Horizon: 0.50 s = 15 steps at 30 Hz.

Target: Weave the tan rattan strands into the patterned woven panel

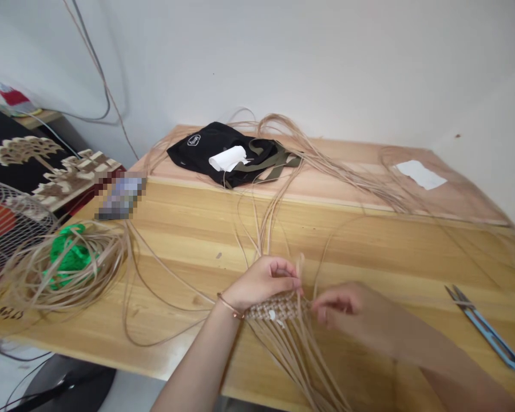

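Note:
A small woven piece [261, 312] of tan strands lies near the front of the wooden table, with a white scrap on it. My left hand [264, 280] rests over its far edge, thumb and forefinger pinching a flat weaving strand [301, 266] that stands up. My right hand [341, 306], blurred by motion, is at the right edge of the weave with its fingers curled together; what they grip, if anything, is hidden by the blur. Loose strands [294, 355] fan out from the piece toward me, and others [268, 220] run away to the back.
A coil of strands [107, 269] with a green bundle [71, 254] lies at left. Blue thread snips [491, 332] lie at right. Farther back are a black bag [197, 154], white paper [420, 173] and a pixelated phone-like object [122, 197]. A fan [11, 229] stands beyond the left edge.

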### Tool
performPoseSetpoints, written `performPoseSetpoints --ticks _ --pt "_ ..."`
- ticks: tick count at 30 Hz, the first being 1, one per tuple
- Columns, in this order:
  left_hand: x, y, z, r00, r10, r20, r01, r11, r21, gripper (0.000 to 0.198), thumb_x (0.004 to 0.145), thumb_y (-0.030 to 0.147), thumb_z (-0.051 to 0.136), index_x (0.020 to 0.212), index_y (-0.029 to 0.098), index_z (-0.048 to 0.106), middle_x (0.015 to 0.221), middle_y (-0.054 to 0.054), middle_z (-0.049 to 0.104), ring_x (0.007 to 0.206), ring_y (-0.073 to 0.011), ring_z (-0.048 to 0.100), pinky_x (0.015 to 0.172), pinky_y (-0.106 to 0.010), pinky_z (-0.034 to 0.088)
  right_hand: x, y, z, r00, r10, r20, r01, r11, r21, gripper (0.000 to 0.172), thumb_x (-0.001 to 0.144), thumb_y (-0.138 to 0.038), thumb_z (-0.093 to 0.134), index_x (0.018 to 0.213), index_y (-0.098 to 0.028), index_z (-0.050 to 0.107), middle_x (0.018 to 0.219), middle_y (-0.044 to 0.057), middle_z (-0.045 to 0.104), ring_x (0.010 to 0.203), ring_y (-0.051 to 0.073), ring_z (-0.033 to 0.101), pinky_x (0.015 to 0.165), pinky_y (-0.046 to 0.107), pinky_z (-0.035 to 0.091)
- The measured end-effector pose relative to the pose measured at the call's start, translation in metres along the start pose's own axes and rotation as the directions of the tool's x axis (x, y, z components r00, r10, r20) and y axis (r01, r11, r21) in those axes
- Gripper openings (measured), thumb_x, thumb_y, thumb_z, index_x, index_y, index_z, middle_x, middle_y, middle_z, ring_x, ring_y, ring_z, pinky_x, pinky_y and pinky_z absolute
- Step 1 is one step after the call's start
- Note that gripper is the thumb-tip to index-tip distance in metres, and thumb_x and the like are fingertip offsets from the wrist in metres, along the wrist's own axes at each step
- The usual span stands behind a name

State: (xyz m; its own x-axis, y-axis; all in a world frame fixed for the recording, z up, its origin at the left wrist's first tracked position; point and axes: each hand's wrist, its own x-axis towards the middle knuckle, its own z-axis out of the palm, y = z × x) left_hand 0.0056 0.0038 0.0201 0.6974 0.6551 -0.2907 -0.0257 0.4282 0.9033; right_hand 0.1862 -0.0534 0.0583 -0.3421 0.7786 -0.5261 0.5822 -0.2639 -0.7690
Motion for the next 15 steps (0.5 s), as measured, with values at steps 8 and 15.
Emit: performPoseSetpoints --ticks 8,15 --pt "-0.002 0.003 -0.002 0.983 0.182 -0.038 -0.172 0.966 0.191 0.017 0.068 0.027 0.063 0.069 0.010 0.060 0.063 0.001 0.052 0.057 -0.0062 0.044 0.055 -0.018 0.034 0.040 -0.005 -0.006 0.995 0.028 0.096 -0.040 0.991 0.129 0.016 0.074 -0.022 0.044 0.061 -0.016 0.051 0.047 -0.006 0.042 0.039 0.004 0.033 0.040 0.017 0.025" --pt "-0.005 0.009 -0.001 0.953 0.304 -0.013 -0.288 0.917 0.276 0.010 0.070 0.020 0.060 0.068 0.011 0.060 0.069 0.000 0.051 0.067 -0.0094 0.047 0.064 -0.021 0.036 0.046 -0.018 -0.009 0.982 -0.005 0.190 -0.004 0.999 0.051 0.017 0.063 -0.012 0.042 0.047 -0.016 0.042 0.044 -0.006 0.038 0.042 0.004 0.031 0.042 0.019 0.021"
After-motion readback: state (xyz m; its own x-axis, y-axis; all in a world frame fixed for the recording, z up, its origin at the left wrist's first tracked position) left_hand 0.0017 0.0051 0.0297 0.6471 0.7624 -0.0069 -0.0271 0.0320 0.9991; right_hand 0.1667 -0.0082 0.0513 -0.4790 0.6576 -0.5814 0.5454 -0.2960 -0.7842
